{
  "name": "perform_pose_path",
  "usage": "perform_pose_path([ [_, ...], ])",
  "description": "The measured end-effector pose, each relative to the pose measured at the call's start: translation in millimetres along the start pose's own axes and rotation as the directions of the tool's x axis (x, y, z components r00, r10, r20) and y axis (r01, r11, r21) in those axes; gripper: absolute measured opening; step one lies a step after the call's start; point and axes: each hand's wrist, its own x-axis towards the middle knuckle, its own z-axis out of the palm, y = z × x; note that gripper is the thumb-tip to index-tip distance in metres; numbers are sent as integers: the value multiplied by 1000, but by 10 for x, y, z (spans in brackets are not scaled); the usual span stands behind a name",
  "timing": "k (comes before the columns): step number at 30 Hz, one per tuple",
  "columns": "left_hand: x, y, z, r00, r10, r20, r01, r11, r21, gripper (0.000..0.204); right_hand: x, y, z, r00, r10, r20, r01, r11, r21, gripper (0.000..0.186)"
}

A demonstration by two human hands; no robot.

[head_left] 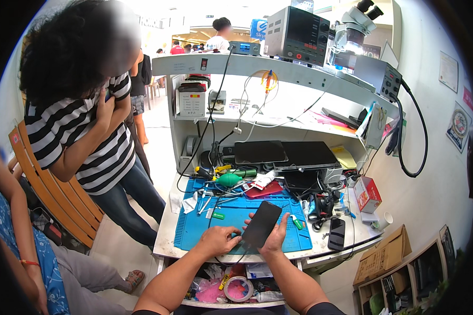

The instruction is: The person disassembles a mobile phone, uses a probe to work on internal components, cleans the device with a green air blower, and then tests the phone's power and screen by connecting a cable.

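My right hand holds a black smartphone with a dark screen, tilted above the blue work mat. My left hand is beside the phone's lower left edge, thumb and fingers drawn together. Whatever is between those fingertips is too small to make out. A thin dark cable loops below both hands toward the phone's lower end; where it ends is hidden. Small tools and a green-labelled piece lie on the mat beyond my left hand.
Below my forearms, an open drawer holds a tape roll and pink material. Another phone lies at the right. A green air blower and tangled cables stand at the back. A person in a striped shirt stands left; another sits nearer.
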Motion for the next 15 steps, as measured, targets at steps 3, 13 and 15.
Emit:
perform_pose_path([
  [3, 1, 0, -6, 1000, 14, -13, -14, 1000, 4, 34, 10, 5, -3, 1000, -4, 0, 4, 1000, 11, 110],
  [13, -19, 106, -83, 998, 33, -57, -45, 976, -213, 37, 5, -23, 103, 993, -112, -29, 113, 993, 25, 105],
  [15, -45, 183, -52, 985, 114, -129, -140, 966, -218, 38, -15, -42, 131, 991, -121, -48, 122, 992, 26, 103],
])
